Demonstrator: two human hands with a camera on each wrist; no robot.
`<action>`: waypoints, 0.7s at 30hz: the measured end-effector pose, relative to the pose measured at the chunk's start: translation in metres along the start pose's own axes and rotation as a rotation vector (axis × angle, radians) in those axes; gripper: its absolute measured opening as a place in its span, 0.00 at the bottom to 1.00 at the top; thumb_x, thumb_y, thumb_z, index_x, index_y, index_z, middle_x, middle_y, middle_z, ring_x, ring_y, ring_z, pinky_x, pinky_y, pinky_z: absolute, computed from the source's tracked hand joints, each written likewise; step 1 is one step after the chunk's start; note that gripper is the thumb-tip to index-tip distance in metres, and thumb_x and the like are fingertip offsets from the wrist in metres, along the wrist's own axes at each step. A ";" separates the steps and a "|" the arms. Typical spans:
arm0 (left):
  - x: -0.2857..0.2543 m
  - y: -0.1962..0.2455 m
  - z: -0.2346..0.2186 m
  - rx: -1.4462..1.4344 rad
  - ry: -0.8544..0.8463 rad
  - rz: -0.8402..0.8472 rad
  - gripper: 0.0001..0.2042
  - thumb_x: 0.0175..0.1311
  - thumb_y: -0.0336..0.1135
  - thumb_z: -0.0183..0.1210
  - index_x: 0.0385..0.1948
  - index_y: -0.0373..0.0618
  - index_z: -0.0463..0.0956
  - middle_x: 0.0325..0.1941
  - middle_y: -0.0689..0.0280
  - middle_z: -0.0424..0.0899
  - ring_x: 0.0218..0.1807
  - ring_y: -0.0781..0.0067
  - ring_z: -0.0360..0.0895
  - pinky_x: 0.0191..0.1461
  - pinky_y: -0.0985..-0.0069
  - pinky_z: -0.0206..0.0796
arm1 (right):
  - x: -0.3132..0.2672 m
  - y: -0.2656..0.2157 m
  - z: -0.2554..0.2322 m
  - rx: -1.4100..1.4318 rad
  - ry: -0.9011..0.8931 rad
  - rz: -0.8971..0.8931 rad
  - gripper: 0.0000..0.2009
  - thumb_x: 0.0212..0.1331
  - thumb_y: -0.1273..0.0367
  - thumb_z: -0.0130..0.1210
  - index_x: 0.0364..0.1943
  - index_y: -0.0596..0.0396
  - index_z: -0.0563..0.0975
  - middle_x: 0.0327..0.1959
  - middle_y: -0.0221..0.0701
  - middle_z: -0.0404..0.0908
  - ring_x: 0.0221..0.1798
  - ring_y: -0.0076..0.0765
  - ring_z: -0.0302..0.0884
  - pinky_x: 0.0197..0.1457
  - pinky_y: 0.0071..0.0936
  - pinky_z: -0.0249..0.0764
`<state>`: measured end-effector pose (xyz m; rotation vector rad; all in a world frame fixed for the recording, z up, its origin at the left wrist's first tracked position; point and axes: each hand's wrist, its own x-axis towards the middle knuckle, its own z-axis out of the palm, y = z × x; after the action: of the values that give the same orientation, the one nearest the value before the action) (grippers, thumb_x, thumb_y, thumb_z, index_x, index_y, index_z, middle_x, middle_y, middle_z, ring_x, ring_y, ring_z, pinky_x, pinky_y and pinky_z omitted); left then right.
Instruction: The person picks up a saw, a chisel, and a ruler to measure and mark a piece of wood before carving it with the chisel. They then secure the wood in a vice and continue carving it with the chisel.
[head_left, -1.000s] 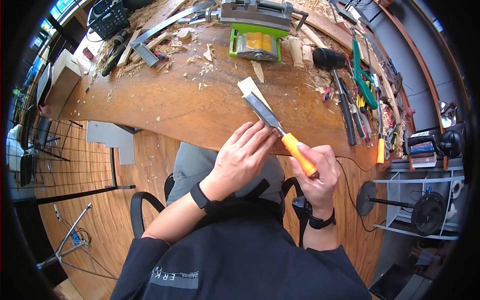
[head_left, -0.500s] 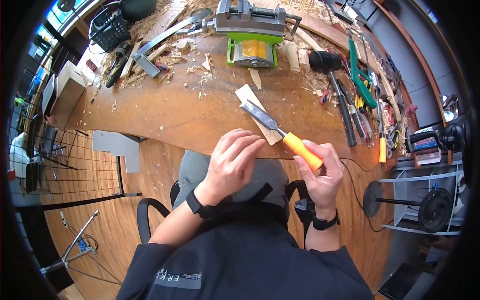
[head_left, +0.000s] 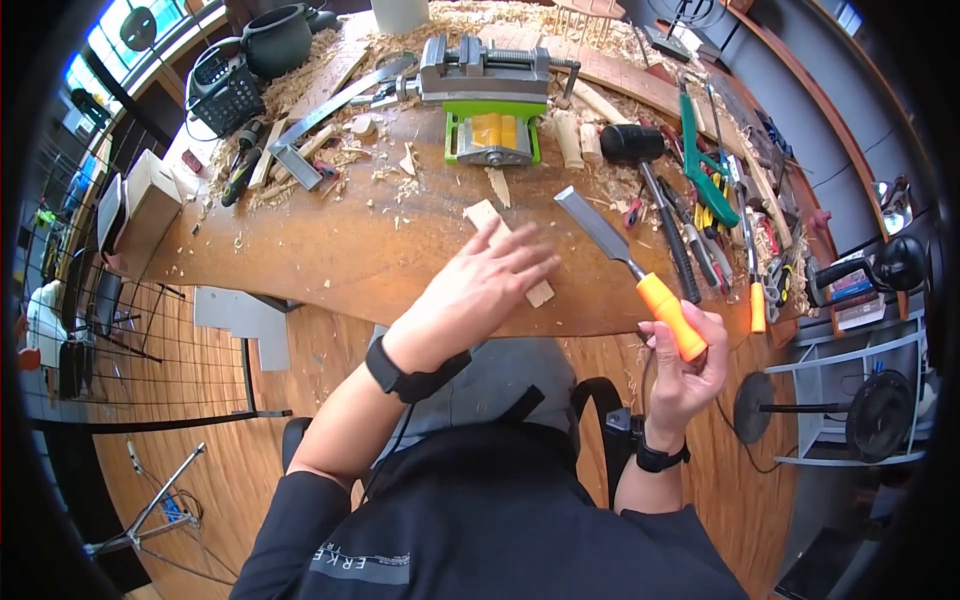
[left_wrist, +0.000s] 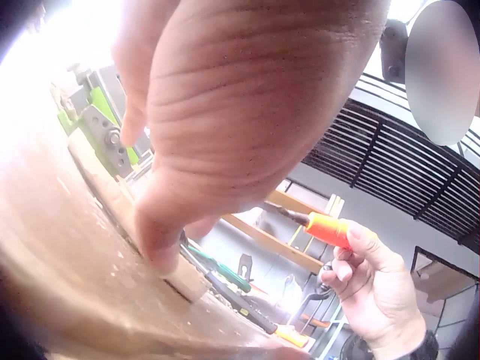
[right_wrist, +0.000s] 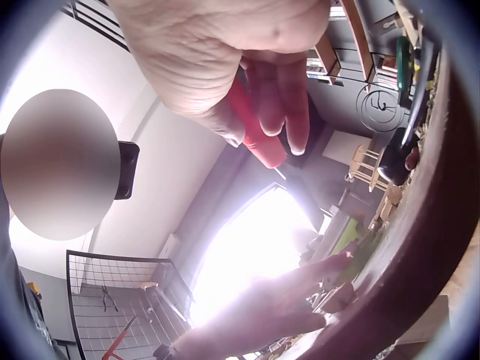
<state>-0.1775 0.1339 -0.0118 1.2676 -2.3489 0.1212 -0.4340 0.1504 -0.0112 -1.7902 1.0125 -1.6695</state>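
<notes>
My right hand (head_left: 688, 378) grips a chisel (head_left: 672, 315) by its orange handle. Its flat steel blade (head_left: 598, 228) points up and left, to the right of a small pale wood strip (head_left: 541, 293). That strip lies on the table near the front edge. Over its middle reaches my left hand (head_left: 480, 288), fingers spread and slightly blurred, hiding part of it. In the left wrist view the thumb (left_wrist: 159, 251) comes right at the strip (left_wrist: 97, 174). The right wrist view shows the fingers around the handle (right_wrist: 259, 139).
A grey vise (head_left: 485, 80) on a green base stands behind the strip. To the right lie a black mallet (head_left: 632, 145), a green-handled saw (head_left: 705, 185) and several hand tools. At left are a square (head_left: 297, 165) and a cardboard box (head_left: 150, 205). Shavings (head_left: 400, 190) litter the wooden table (head_left: 330, 265).
The chisel has come away from the strip and moved right with my right hand. My left hand drew back off the strip, then reached forward over it.
</notes>
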 end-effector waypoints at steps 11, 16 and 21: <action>0.002 -0.011 -0.007 -0.556 0.516 -0.397 0.10 0.61 0.21 0.57 0.44 0.39 0.71 0.37 0.60 0.78 0.35 0.65 0.80 0.42 0.70 0.73 | 0.012 0.001 -0.012 0.032 0.167 0.055 0.13 0.60 0.77 0.61 0.48 0.62 0.73 0.37 0.34 0.73 0.29 0.29 0.79 0.35 0.20 0.77; -0.016 -0.033 -0.031 -0.927 0.781 -0.513 0.14 0.74 0.36 0.49 0.54 0.38 0.64 0.36 0.64 0.76 0.41 0.70 0.77 0.46 0.67 0.71 | 0.020 -0.005 -0.007 0.102 0.152 0.079 0.13 0.61 0.76 0.60 0.48 0.63 0.73 0.36 0.35 0.74 0.27 0.28 0.78 0.34 0.20 0.77; -0.034 -0.037 -0.022 -1.435 0.951 -0.474 0.26 0.76 0.52 0.40 0.62 0.38 0.60 0.41 0.65 0.70 0.43 0.72 0.69 0.55 0.70 0.64 | 0.020 -0.007 0.004 0.187 0.102 0.066 0.13 0.61 0.74 0.61 0.47 0.64 0.73 0.34 0.36 0.76 0.24 0.26 0.76 0.32 0.22 0.78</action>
<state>-0.1238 0.1457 -0.0124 0.6484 -0.7983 -0.7820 -0.4288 0.1378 0.0061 -1.5499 0.9145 -1.7668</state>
